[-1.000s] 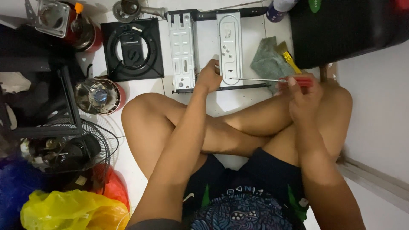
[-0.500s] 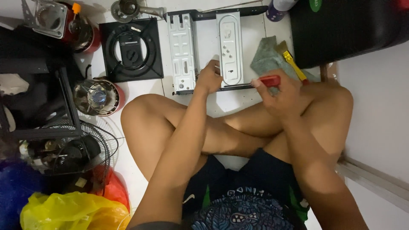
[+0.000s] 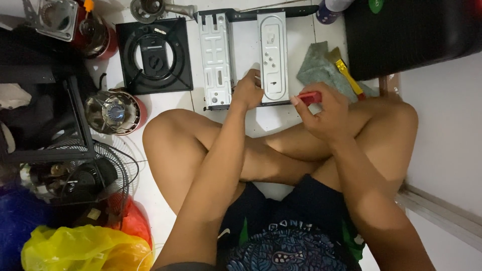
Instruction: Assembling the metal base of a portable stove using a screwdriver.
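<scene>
A: Hands first, from the head view. What does each one hold?

B: Left hand point(image 3: 247, 90) rests on the near edge of the metal bracket frame point(image 3: 273, 55), fingers curled against the gap between its two silver plates. Whether they pinch anything there, I cannot tell. Right hand point(image 3: 326, 113) is closed around a red-handled screwdriver point(image 3: 310, 97), just beside the frame's near right corner.

A: Anything different from a second ago?

B: Yes. The right hand has come in from further right, and the tool's handle now sits closer to the frame; the left hand has stayed put. That reads as the tool being brought up to the frame.

A: And where does the frame lie?

B: Flat on the white floor, right in front of the crossed legs. A black square burner plate point(image 3: 154, 55) lies to its left, a grey cloth point(image 3: 316, 68) and a yellow-handled brush point(image 3: 345, 70) to its right, with a black case point(image 3: 411, 35) beyond them.
</scene>
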